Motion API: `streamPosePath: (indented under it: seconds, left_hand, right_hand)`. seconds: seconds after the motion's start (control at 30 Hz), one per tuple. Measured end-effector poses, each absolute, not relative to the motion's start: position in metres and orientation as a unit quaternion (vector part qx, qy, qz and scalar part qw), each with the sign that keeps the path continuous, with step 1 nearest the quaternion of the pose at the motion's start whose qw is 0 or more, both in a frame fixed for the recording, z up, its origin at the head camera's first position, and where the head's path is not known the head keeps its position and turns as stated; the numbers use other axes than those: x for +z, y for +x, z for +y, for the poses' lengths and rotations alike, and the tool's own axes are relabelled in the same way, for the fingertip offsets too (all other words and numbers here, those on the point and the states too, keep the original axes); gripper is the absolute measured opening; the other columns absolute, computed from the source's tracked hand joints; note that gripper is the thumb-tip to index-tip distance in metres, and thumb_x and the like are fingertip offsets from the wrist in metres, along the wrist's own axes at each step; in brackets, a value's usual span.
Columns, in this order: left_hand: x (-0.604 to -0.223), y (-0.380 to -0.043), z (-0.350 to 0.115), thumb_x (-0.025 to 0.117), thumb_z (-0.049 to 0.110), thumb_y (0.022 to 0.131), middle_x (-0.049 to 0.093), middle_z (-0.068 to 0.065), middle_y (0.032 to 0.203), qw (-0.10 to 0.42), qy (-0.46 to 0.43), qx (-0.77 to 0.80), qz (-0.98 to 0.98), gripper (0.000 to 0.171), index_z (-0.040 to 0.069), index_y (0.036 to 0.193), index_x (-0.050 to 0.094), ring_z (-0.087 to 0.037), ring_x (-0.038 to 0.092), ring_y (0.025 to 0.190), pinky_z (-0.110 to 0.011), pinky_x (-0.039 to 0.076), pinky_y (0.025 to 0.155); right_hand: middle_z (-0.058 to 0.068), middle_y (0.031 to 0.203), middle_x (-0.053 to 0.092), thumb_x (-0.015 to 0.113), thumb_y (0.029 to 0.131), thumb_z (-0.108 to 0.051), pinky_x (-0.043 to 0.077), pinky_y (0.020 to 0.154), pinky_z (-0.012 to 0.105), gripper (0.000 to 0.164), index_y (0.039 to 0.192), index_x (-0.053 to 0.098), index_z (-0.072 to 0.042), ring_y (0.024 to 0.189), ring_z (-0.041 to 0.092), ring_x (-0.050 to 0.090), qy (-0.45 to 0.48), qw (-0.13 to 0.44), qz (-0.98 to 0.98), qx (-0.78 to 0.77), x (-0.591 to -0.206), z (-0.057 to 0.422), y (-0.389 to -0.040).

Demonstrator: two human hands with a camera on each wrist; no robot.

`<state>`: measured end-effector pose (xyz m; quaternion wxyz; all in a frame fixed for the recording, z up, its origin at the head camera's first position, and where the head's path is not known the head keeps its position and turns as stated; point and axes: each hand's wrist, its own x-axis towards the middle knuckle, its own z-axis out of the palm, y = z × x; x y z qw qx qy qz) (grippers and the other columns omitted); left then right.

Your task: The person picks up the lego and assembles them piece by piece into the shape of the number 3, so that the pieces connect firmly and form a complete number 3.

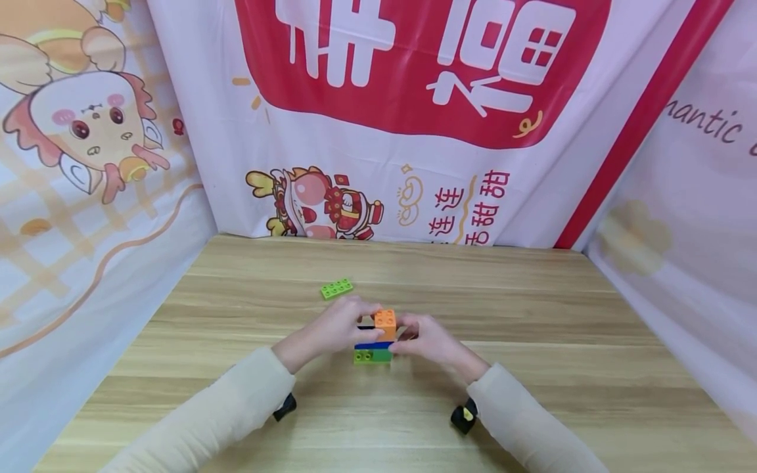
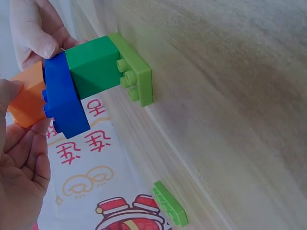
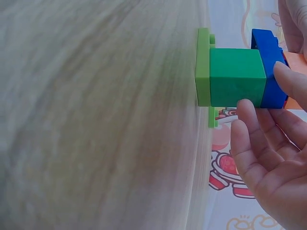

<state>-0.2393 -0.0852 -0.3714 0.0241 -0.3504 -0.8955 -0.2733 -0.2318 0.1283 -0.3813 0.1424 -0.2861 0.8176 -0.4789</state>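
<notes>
A small stack of toy building bricks stands on the table between both hands. At its base lies a light-green brick, with a dark-green brick above it, then a blue brick. The orange brick is on top, over one end of the blue one; how firmly it sits I cannot tell. My left hand pinches the orange brick between thumb and fingers. From the other side my right hand holds the blue brick, thumb on its near side, with fingertips beside the dark-green brick.
Another light-green brick with studs lies flat on the wooden table, behind the left hand. A printed cloth hangs along the table's back edge, and more cloth hangs on both sides.
</notes>
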Motion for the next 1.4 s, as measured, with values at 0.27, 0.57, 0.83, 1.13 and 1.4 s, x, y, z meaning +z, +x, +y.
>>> streamPosePath:
  seconds: [0.27, 0.57, 0.83, 1.13, 1.4]
  left_hand:
    - [-0.367, -0.235, -0.082, 0.066, 0.035, 0.085, 0.064, -0.004, 0.109, 0.037, -0.355, -0.230, -0.905, 0.046, 0.004, 0.119, 0.061, -0.016, 0.056, 0.089, -0.026, 0.045, 0.074]
    - [-0.367, -0.233, -0.081, 0.066, 0.033, 0.085, 0.063, -0.004, 0.111, 0.020, -0.345, -0.248, -0.905, 0.044, 0.006, 0.119, 0.061, -0.018, 0.057, 0.092, -0.026, 0.046, 0.076]
    - [-0.369, -0.233, -0.082, 0.067, 0.032, 0.085, 0.064, 0.000, 0.108, 0.029, -0.344, -0.258, -0.902, 0.042, 0.008, 0.119, 0.062, -0.014, 0.056, 0.089, -0.025, 0.045, 0.074]
    - [-0.374, -0.238, -0.087, 0.065, 0.036, 0.085, 0.063, 0.008, 0.102, -0.005, -0.366, -0.322, -0.873, 0.040, 0.013, 0.117, 0.063, -0.009, 0.054, 0.083, -0.023, 0.046, 0.071]
    - [-0.372, -0.253, -0.112, 0.062, 0.041, 0.086, 0.059, -0.003, 0.119, -0.030, -0.312, -0.415, -0.854, 0.052, 0.008, 0.126, 0.057, -0.020, 0.054, 0.097, -0.031, 0.046, 0.078]
  right_hand:
    - [0.014, 0.096, 0.065, 0.067, 0.082, -0.002, 0.050, 0.066, 0.029, 0.031, 0.111, 0.060, 0.006, 0.081, 0.031, 0.061, -0.289, 0.139, 0.811, -0.490, -0.382, 0.126, -0.232]
    - [0.016, 0.098, 0.064, 0.067, 0.083, -0.004, 0.049, 0.069, 0.028, 0.031, 0.111, 0.060, 0.007, 0.082, 0.032, 0.060, -0.289, 0.143, 0.807, -0.496, -0.385, 0.127, -0.232]
    - [0.017, 0.099, 0.064, 0.067, 0.083, -0.005, 0.049, 0.069, 0.029, 0.030, 0.111, 0.060, 0.006, 0.083, 0.031, 0.060, -0.285, 0.139, 0.807, -0.498, -0.382, 0.127, -0.230]
    - [0.013, 0.097, 0.064, 0.068, 0.082, -0.005, 0.050, 0.070, 0.030, 0.028, 0.109, 0.062, 0.003, 0.081, 0.029, 0.061, -0.280, 0.138, 0.812, -0.493, -0.394, 0.129, -0.235]
    - [0.009, 0.100, 0.065, 0.072, 0.081, -0.019, 0.049, 0.073, 0.031, 0.034, 0.111, 0.064, -0.005, 0.081, 0.020, 0.062, -0.269, 0.140, 0.821, -0.485, -0.413, 0.132, -0.248]
